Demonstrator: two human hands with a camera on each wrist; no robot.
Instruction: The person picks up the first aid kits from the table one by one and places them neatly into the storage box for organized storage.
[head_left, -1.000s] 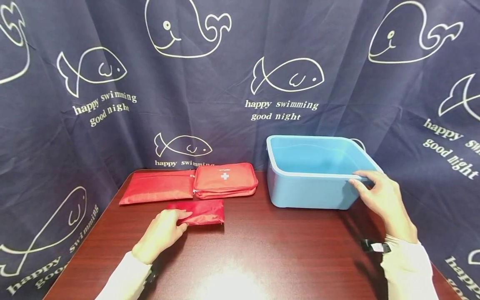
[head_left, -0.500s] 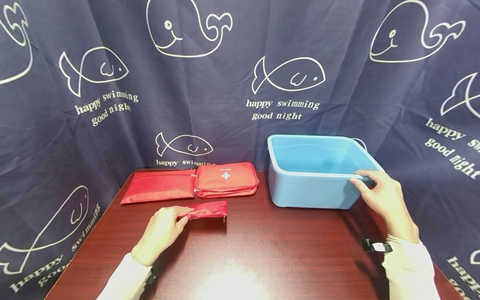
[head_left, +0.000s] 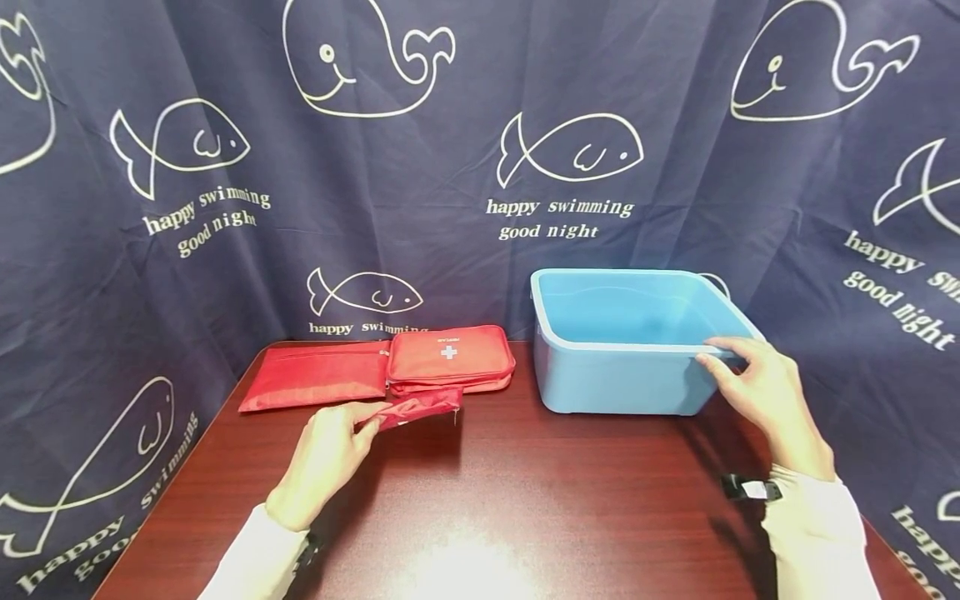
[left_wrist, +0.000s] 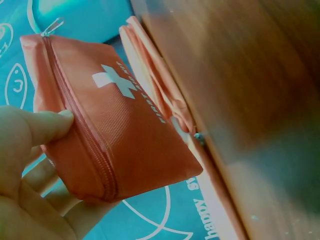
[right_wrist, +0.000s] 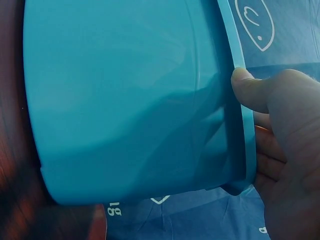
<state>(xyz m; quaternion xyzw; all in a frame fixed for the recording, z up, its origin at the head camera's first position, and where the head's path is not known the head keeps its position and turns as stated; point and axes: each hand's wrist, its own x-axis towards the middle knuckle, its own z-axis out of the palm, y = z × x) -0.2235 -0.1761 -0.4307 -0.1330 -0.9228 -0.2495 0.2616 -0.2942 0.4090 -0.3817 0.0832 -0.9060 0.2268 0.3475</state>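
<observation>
My left hand [head_left: 324, 458] pinches a small red first aid pouch [head_left: 426, 406] by its zipped edge, holding it tilted above the table. In the left wrist view the pouch [left_wrist: 130, 135] shows a white cross, lettering and a zipper, with the thumb on one side and fingers behind. Just beyond it lie a red first aid case [head_left: 450, 367] with a white cross and a flat red pouch [head_left: 322, 375], side by side. At the right, my right hand [head_left: 772, 408] grips the front right rim of a light blue bin [head_left: 622, 379]; the right wrist view shows its thumb over the rim.
The bin stands on a dark reddish wooden table [head_left: 570, 500] at the back right, close to the curtain. A dark blue curtain [head_left: 450, 167] with white fish and whale drawings hangs behind and along both sides of the table.
The small pouch has come up off the table in my left hand and tilted, its far end rising toward the first aid case. My right hand stays at the bin's rim.
</observation>
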